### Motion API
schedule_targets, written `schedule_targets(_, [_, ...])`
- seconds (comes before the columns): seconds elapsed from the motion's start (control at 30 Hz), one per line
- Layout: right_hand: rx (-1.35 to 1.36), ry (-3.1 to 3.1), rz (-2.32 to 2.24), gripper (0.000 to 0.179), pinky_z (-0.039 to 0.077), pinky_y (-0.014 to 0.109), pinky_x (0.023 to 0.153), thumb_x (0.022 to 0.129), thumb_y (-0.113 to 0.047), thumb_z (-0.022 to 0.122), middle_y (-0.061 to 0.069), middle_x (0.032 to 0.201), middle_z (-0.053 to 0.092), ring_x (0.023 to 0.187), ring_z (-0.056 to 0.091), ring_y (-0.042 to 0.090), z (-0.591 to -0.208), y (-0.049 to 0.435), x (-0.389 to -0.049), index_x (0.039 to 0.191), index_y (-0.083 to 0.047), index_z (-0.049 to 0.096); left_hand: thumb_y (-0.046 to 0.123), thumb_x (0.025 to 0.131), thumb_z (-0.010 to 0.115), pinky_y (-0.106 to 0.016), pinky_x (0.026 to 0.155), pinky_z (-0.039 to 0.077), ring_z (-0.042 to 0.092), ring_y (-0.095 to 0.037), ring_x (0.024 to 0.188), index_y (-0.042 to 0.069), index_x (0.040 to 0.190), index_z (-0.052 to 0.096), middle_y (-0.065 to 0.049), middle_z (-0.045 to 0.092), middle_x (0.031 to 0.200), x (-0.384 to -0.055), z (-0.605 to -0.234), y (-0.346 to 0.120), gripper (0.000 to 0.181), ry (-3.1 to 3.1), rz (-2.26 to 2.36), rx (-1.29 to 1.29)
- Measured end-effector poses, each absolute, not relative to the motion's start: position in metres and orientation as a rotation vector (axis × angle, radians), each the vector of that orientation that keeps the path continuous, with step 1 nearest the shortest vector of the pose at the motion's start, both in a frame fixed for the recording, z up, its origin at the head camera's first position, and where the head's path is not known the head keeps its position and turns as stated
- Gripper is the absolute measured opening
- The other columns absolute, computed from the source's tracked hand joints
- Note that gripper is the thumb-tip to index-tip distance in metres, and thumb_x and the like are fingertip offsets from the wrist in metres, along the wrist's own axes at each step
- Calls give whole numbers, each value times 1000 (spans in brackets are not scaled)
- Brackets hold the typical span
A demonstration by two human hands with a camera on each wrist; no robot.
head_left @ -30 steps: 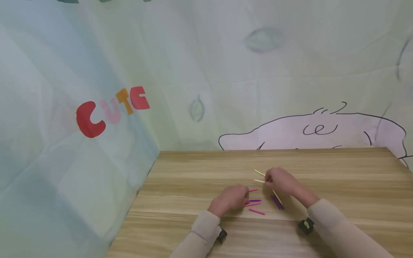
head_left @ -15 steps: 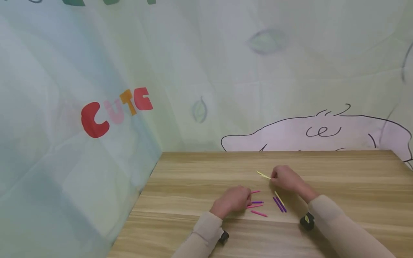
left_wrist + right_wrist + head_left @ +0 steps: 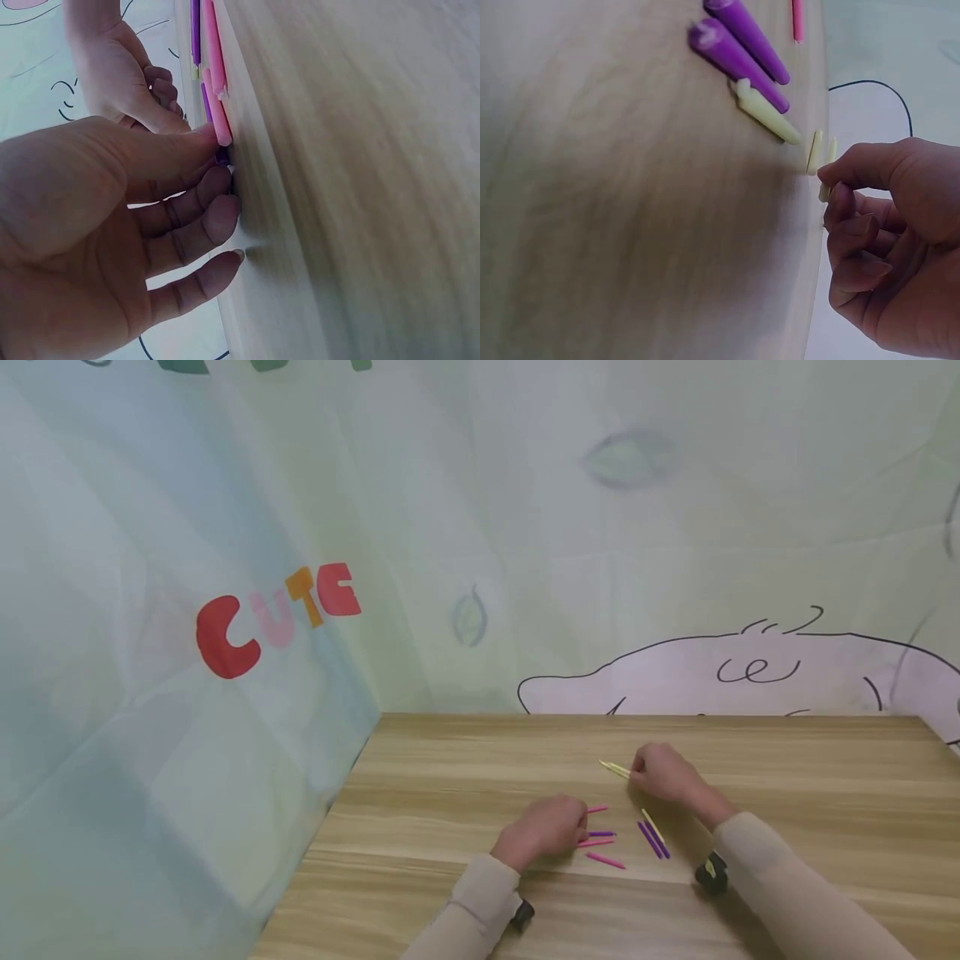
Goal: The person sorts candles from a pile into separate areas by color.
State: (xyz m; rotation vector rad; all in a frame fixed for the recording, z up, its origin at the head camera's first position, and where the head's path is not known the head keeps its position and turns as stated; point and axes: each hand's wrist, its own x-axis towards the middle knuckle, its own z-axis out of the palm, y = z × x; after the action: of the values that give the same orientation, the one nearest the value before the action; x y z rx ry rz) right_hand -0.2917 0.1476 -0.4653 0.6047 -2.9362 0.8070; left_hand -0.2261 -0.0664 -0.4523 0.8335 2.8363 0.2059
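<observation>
Thin candles in pink, purple and yellow lie on the wooden table. My left hand [image 3: 546,827] rests low over the table and pinches the end of a purple candle [image 3: 603,834] between thumb and index finger. A pink candle [image 3: 217,112] lies right beside that thumb. My right hand [image 3: 666,772] pinches a yellow candle [image 3: 832,150] by its end, close alongside another yellow candle [image 3: 815,152]. Nearer to me, a third yellow candle [image 3: 652,825] lies against two purple candles [image 3: 654,841]. My right hand's other fingers are curled in the right wrist view.
Further pink candles [image 3: 605,861] lie just right of my left hand. The wooden table [image 3: 450,752] ends at a printed fabric backdrop [image 3: 450,527] behind and to the left. A black wrist camera [image 3: 711,873] hangs under my right sleeve.
My right hand has brought the two far yellow candles from apart to lying close together, shifting slightly right and away. My left hand has stayed nearly still.
</observation>
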Motion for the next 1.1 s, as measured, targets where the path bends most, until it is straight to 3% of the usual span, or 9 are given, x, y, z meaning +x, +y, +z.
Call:
schedule_targets(0.53, [583, -2992, 850, 5, 41, 27, 47, 73, -7, 63, 0, 61, 52, 52, 47, 14, -465, 131, -289, 70, -6, 59, 24, 84, 62, -22, 49, 37, 46, -7, 57, 18, 70, 55, 9, 48, 63, -227, -453, -67, 16, 2847, 197, 855])
schedule_targets(1.1, [557, -2977, 788, 4, 42, 27, 48, 70, -6, 61, 2, 65, 56, 54, 49, 14, -465, 128, -291, 73, -2, 62, 24, 84, 62, -22, 49, 36, 45, -7, 55, 18, 69, 54, 9, 47, 62, -228, -453, -67, 18, 2848, 178, 870])
